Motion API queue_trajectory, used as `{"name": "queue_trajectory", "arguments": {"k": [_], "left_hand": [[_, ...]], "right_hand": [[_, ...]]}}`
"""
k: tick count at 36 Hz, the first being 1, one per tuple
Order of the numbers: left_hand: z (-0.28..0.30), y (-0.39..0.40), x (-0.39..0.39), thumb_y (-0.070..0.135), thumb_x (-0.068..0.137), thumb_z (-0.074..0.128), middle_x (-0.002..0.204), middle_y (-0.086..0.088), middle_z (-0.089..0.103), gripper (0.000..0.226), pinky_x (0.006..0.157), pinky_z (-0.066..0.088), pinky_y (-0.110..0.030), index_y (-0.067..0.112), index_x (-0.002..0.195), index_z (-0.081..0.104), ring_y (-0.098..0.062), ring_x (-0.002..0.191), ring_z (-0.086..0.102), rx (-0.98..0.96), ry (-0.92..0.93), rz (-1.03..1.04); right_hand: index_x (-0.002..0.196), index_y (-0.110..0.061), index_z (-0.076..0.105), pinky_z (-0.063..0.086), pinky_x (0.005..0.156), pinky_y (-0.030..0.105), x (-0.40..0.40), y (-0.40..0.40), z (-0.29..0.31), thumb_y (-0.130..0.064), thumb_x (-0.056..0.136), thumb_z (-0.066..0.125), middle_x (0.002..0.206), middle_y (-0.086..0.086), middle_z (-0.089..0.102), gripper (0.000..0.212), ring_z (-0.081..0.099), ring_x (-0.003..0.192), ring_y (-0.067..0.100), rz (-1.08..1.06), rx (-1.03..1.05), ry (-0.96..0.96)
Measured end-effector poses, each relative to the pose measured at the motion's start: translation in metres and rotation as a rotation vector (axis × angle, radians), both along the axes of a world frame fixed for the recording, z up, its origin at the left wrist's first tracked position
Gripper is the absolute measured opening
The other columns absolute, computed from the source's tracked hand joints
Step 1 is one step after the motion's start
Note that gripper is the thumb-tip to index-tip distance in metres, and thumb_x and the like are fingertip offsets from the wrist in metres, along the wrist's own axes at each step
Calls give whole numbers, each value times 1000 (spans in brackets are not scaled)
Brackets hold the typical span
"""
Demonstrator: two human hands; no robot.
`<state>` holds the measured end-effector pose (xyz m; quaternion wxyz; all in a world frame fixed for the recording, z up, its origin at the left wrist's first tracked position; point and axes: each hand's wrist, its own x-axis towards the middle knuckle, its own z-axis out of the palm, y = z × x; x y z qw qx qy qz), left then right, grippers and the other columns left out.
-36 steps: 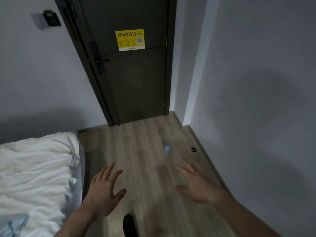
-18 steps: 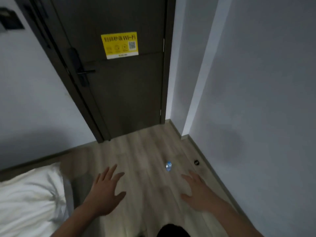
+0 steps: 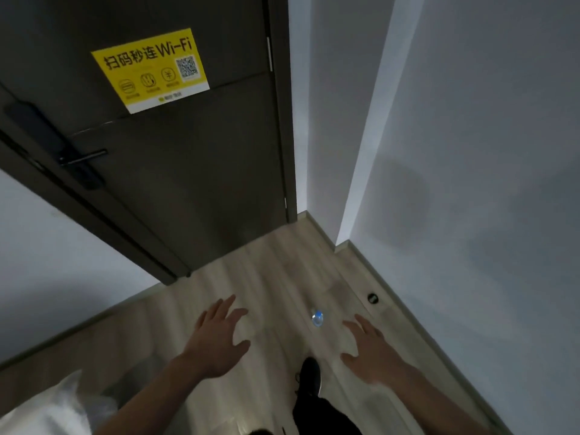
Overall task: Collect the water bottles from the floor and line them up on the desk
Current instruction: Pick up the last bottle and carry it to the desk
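Observation:
A small clear water bottle [image 3: 317, 318] with a blue label stands on the wooden floor [image 3: 276, 277] near the right wall. My left hand [image 3: 219, 335] hovers palm down to the left of it, fingers spread and holding nothing. To the bottle's right and slightly nearer me is my right hand [image 3: 368, 351], also spread and empty. Neither hand touches the bottle. No desk is in view.
A dark closed door [image 3: 194, 171] with a yellow Wi-Fi sticker [image 3: 150, 69] is straight ahead. A grey wall [image 3: 470, 183] runs along the right, with a black round doorstop [image 3: 372, 298] at its base. White bedding [image 3: 47, 409] is at lower left. My black shoe [image 3: 309, 376] steps forward.
I have walked closer to the door and the bottle. The bed has slid out to the lower left corner. Both hands stay spread and empty, now on either side of the bottle.

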<state>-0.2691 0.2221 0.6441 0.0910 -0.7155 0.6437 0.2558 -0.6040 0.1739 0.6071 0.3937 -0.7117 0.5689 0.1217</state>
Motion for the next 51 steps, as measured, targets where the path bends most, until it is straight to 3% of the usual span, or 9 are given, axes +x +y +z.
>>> {"name": "queue_trajectory", "arguments": {"k": [5,12,20,28,32,39,45,51], "left_hand": [[-9,-65,17,57,91,54,168,4,0,71,124,10,-40,38,154,27,-21,155,2,53,-3,-8],[-41,-143,39,53,93,53,168,4,-5,71,124,9,-38,35,155,23,-20,155,-1,150,18,-65],[-137,-239,65,50,96,51,168,1,-5,72,124,12,-38,28,157,22,-20,154,1,281,-2,-238],[-313,-312,83,45,98,50,168,-8,6,70,122,19,-38,19,157,24,-27,153,11,386,-90,-393],[-413,-330,76,42,95,54,166,-5,15,66,119,26,-35,23,153,29,-25,150,17,400,-82,-382],[-545,-327,60,39,91,58,161,2,22,66,114,33,-35,26,151,33,-21,146,25,426,-1,-378],[-615,-308,62,39,93,56,162,4,18,62,116,31,-34,27,150,34,-17,149,16,442,41,-380],[-635,-314,79,40,93,55,163,3,16,64,117,30,-32,27,151,32,-18,149,16,446,4,-407]], "right_hand": [[157,-28,16,29,119,43,21,-60,-21,-40,96,57,167,-1,-1,75,8,153,27,11,46,31],[154,-29,24,36,114,41,49,-126,-55,-39,95,59,165,2,8,70,20,149,29,-50,53,54],[154,-26,27,40,110,36,72,-177,-130,-34,95,58,163,4,14,67,33,143,28,-238,150,122],[149,-21,37,47,96,31,100,-209,-299,-26,91,62,152,5,32,63,61,115,24,-467,244,130],[148,-21,37,46,90,29,116,-215,-414,-25,91,61,149,5,34,62,63,110,24,-537,289,138],[143,-26,35,47,93,37,134,-218,-563,-33,92,60,136,3,41,57,57,114,32,-581,290,202],[137,-19,31,46,88,38,128,-216,-645,-39,101,47,127,6,50,45,60,113,32,-572,294,333],[139,-13,23,46,75,34,125,-225,-672,-42,102,44,122,6,60,51,68,101,27,-552,225,378]]}}
